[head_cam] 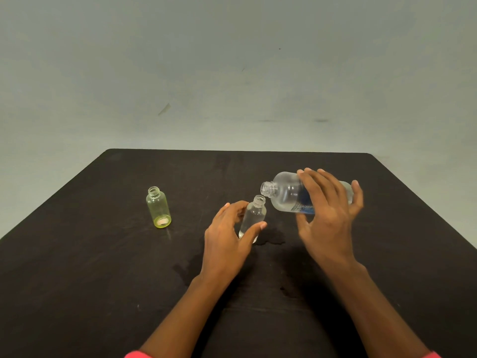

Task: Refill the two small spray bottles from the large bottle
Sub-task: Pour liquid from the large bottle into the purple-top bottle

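Note:
My right hand [327, 210] grips the large clear bottle [285, 193], which has a blue label. The bottle is tipped on its side with its open neck pointing left, just above the mouth of a small clear bottle [254, 215]. My left hand [229, 236] holds that small bottle upright between thumb and fingers; a little liquid shows at its bottom. A second small bottle [158, 206], yellow-green and uncapped, stands alone to the left on the black table [103, 267]. No spray caps are in view.
Wet patches mark the table beside and in front of the small clear bottle. A grey-green wall rises behind the table's far edge.

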### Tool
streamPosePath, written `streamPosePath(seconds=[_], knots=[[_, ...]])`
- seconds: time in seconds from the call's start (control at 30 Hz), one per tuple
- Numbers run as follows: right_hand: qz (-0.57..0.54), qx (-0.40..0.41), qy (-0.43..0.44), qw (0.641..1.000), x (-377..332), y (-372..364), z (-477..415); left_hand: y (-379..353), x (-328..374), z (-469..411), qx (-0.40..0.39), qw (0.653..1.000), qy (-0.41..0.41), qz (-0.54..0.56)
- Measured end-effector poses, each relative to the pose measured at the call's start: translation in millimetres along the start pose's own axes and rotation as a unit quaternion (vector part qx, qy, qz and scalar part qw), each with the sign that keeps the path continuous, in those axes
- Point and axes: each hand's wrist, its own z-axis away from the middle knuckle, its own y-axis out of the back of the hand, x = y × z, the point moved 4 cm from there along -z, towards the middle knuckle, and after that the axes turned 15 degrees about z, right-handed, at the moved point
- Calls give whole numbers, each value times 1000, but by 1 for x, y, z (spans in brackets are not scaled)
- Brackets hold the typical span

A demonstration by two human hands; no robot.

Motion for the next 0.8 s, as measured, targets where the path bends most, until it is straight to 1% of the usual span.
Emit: streamPosePath(seconds=[0.13, 0.27, 0.37, 0.47, 0.7, 0.8], knots=[[-13, 10, -12, 1000, 1, 0, 0, 6, 1, -4, 31, 999, 24, 19], [-15, 21, -20, 999, 2, 0, 0, 22, 1, -11, 96, 994, 40, 42], [-15, 25, -21, 999, 3, 1, 0, 34, -3, -17, 133, 990, 44, 33], [-15, 24, -21, 999, 3, 0, 0, 43, -9, -21, 154, 986, 55, 44], [-12, 20, -21, 1000, 2, 1, 0, 50, -25, -23, 193, 973, 113, 63], [-12, 20, -21, 1000, 2, 0, 0, 51, -28, -24, 201, 970, 119, 60]])
